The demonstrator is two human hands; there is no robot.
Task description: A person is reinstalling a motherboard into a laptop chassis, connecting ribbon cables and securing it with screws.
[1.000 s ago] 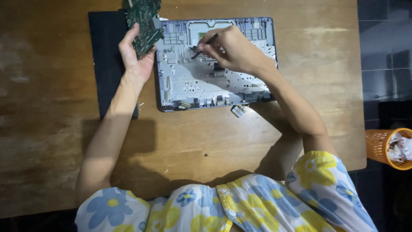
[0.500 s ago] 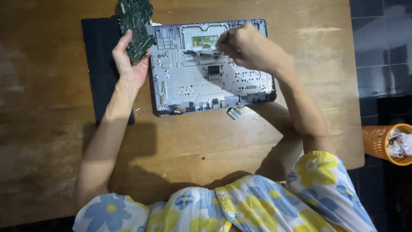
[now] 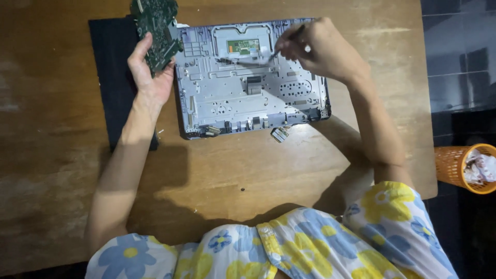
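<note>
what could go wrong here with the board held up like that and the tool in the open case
1. The left hand grips the green circuit board by one edge only, over the table; it could slip or flex.
2. The right hand works a thin tool inside the open laptop chassis; a slip might scratch parts.
3. A small loose part lies beside the chassis edge and could be knocked away.

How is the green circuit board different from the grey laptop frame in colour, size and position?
The green circuit board is dark green, while the grey laptop frame is pale grey. The board is much smaller than the frame. The left hand holds the board lifted at the frame's left edge, whereas the frame lies flat on the wooden table. The right hand works a thin tool on the frame.
</note>
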